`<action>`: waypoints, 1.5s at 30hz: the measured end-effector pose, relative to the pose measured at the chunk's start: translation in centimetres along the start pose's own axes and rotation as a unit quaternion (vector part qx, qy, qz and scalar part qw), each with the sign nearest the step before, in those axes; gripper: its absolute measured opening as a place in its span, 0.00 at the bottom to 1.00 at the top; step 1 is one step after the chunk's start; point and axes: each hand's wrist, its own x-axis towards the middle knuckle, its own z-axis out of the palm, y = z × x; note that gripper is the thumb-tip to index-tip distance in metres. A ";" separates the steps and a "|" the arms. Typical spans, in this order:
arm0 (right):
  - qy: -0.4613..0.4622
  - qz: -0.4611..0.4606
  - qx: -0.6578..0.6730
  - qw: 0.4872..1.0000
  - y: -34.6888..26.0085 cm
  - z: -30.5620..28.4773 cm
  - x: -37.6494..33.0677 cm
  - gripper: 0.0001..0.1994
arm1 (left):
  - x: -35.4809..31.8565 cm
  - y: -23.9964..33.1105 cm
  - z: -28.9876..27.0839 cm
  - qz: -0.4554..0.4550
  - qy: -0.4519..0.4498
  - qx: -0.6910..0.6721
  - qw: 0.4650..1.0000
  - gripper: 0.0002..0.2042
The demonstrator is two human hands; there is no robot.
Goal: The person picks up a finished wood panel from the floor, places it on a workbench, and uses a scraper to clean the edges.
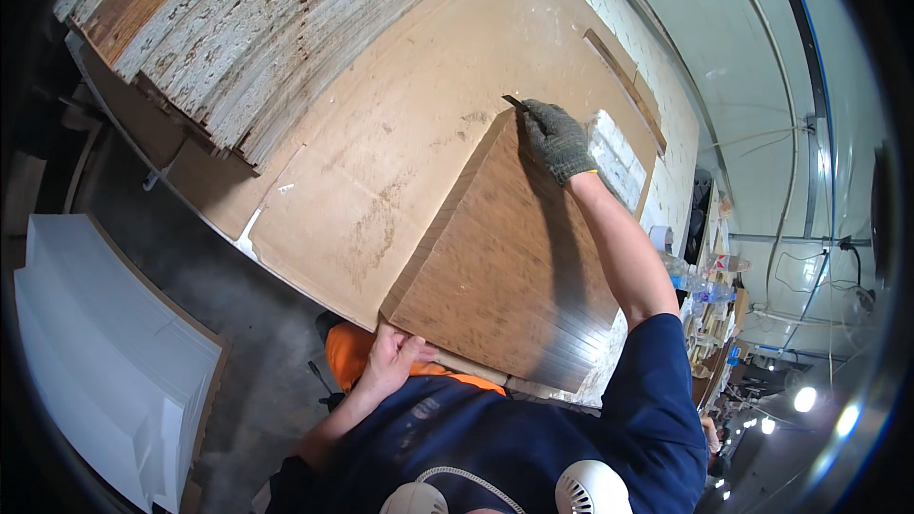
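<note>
A stack of brown wood-grain boards (pixel 505 266) lies on a cardboard-covered table in front of me. In a grey knitted glove, my right hand (pixel 557 143) is closed round a thin, dark, blade-like tool (pixel 514 103) at the stack's far corner. The tool's tip sticks out past the board edge, while its handle is hidden in the glove. My left hand (pixel 392 359) is bare, its fingers curled against the near left corner of the boards, gripping the edge there. Part of those fingers is hidden beneath the edge.
Rough, pale-edged boards (pixel 257 38) are piled at the far left. White panels (pixel 95 352) stand left of the table. A plastic-wrapped white packet (pixel 617 160) and a narrow wooden strip (pixel 624 86) lie beyond the stack. Plastic bottles (pixel 700 286) are at the right.
</note>
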 end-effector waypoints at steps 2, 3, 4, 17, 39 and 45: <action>0.003 -0.001 -0.012 1.000 0.0 0.1 0.4 0.13 | 0.1 -0.2 -0.3 -0.001 -0.014 0.006 1.000 0.24; 0.004 -0.001 -0.017 1.000 -0.1 0.2 0.6 0.12 | 0.2 -0.2 -0.5 -0.003 -0.018 0.008 1.000 0.24; -0.024 0.014 -0.028 0.999 -0.3 -0.1 0.6 0.13 | 0.2 -0.2 -0.6 -0.006 -0.022 0.010 1.000 0.23; -0.134 0.040 -0.097 0.985 -1.1 -1.6 1.3 0.17 | 0.3 -0.1 -1.6 -0.054 -0.036 0.115 0.991 0.20; 0.138 0.127 0.022 0.982 -3.8 -0.7 -21.3 0.11 | 0.7 0.6 -2.3 -0.055 -0.062 0.188 0.979 0.21; 0.158 0.113 0.038 0.980 -2.7 0.2 -21.7 0.10 | 0.3 1.1 -0.7 -0.031 -0.003 0.235 0.971 0.21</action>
